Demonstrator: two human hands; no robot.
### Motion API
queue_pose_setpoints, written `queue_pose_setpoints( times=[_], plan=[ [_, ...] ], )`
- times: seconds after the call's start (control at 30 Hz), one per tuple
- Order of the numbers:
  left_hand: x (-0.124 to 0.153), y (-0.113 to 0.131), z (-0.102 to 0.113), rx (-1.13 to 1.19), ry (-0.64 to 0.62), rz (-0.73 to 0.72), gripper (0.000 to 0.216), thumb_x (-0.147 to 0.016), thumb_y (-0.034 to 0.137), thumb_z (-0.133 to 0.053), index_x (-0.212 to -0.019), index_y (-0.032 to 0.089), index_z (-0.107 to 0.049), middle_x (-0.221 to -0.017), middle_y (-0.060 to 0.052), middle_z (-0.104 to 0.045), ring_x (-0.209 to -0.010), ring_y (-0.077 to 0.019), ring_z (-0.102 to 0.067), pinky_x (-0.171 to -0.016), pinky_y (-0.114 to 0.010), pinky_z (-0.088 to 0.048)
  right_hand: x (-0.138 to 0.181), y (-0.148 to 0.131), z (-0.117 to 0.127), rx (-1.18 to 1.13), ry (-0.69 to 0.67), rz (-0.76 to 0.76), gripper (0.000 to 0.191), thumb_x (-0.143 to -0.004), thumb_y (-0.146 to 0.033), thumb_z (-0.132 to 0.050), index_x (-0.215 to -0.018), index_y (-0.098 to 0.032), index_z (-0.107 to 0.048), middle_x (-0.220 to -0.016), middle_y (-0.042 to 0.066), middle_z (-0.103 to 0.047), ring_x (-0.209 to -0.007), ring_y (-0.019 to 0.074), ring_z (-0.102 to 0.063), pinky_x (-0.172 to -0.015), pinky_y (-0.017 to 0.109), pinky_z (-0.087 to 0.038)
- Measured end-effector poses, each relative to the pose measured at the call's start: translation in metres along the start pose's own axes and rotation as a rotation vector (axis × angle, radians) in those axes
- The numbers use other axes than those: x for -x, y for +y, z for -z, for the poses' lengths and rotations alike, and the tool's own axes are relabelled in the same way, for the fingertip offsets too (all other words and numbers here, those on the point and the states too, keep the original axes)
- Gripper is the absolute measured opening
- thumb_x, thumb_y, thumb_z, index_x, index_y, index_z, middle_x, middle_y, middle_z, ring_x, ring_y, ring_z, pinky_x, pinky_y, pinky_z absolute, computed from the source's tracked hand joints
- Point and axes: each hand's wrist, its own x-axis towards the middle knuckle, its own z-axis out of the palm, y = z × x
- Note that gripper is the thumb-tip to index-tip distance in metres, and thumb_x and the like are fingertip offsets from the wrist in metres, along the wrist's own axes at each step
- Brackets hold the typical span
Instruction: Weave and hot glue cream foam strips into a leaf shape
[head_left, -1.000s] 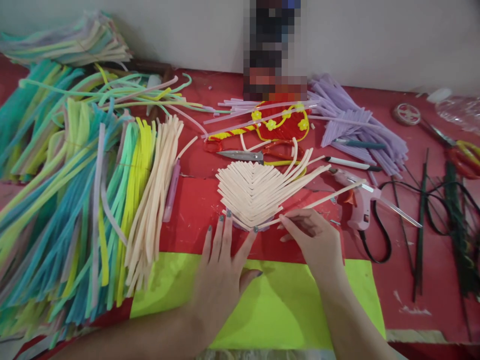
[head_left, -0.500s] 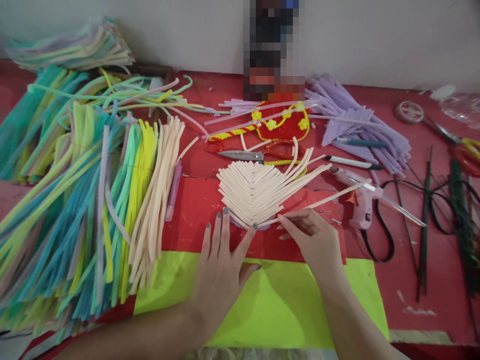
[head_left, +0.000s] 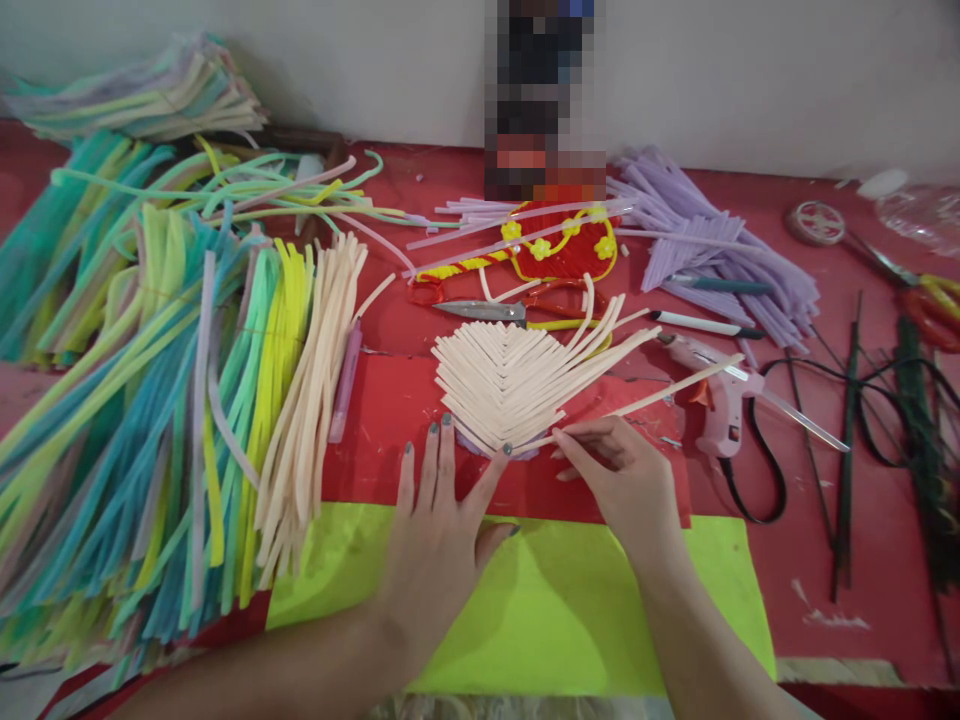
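A leaf-shaped piece [head_left: 501, 375] of cream pipe cleaners, laid in a herringbone pattern, lies on a red sheet [head_left: 367, 430]. Long loose ends fan out from its right side. Purple shows under its lower edge. My left hand [head_left: 442, 500] lies flat with fingers spread, its index fingertip pressing the lower tip of the piece. In my right hand [head_left: 622, 470], thumb and fingers pinch a cream pipe cleaner [head_left: 675, 387] by the lower tip; its free end sticks out up and right.
Bundles of coloured pipe cleaners [head_left: 150, 400] fill the left side. Purple pipe cleaners [head_left: 697, 240] lie at the back right. Scissors [head_left: 487, 310] lie behind the piece, a glue gun [head_left: 720, 420] with black cord to the right. A yellow-green sheet [head_left: 570, 610] lies in front.
Hardly anything differs. The whole view has shifted very slightly; both hands keep their places, left pressing and right pinching the pipe cleaner.
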Motion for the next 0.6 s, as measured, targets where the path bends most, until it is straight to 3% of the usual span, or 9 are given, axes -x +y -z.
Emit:
queue_pose_setpoints(
  times=[0.13, 0.27, 0.6],
  plan=[
    [-0.0022, -0.0010, 0.0015, -0.025, -0.018, -0.024, 0.073, -0.083, 0.046, -0.061, -0.147, 0.023, -0.033, -0.144, -0.030, -0.039, -0.135, -0.0431, -0.035, -0.101, -0.063, -0.035, 0.0009, -0.0007, 0.0003, 0.052, -0.004, 0.007, 0.029, -0.076, -0.045, -0.069, -0.081, -0.018, -0.062, -0.076, 0.005, -0.070, -0.053, 0.0148, -0.065, -0.052, 0.029, -0.058],
    [-0.0038, -0.0012, 0.0002, -0.026, -0.018, -0.033, 0.070, -0.085, 0.046, -0.060, -0.145, 0.020, -0.037, -0.144, -0.032, -0.037, -0.134, -0.0436, -0.037, -0.101, -0.064, -0.034, 0.0014, -0.0012, 0.0006, 0.077, 0.000, 0.024, 0.029, -0.076, -0.046, -0.068, -0.081, -0.018, -0.063, -0.074, 0.005, -0.071, -0.051, 0.0159, -0.066, -0.051, 0.030, -0.058],
    [-0.0020, -0.0025, -0.0011, 0.012, -0.057, -0.023, 0.076, -0.085, 0.046, -0.060, -0.149, 0.032, -0.023, -0.150, -0.025, -0.032, -0.138, -0.0414, -0.033, -0.105, -0.063, -0.030, 0.0011, -0.0008, -0.0006, 0.059, 0.008, 0.024, 0.029, -0.076, -0.047, -0.069, -0.081, -0.018, -0.063, -0.077, 0.005, -0.071, -0.051, 0.0151, -0.066, -0.050, 0.028, -0.057]
  ],
)
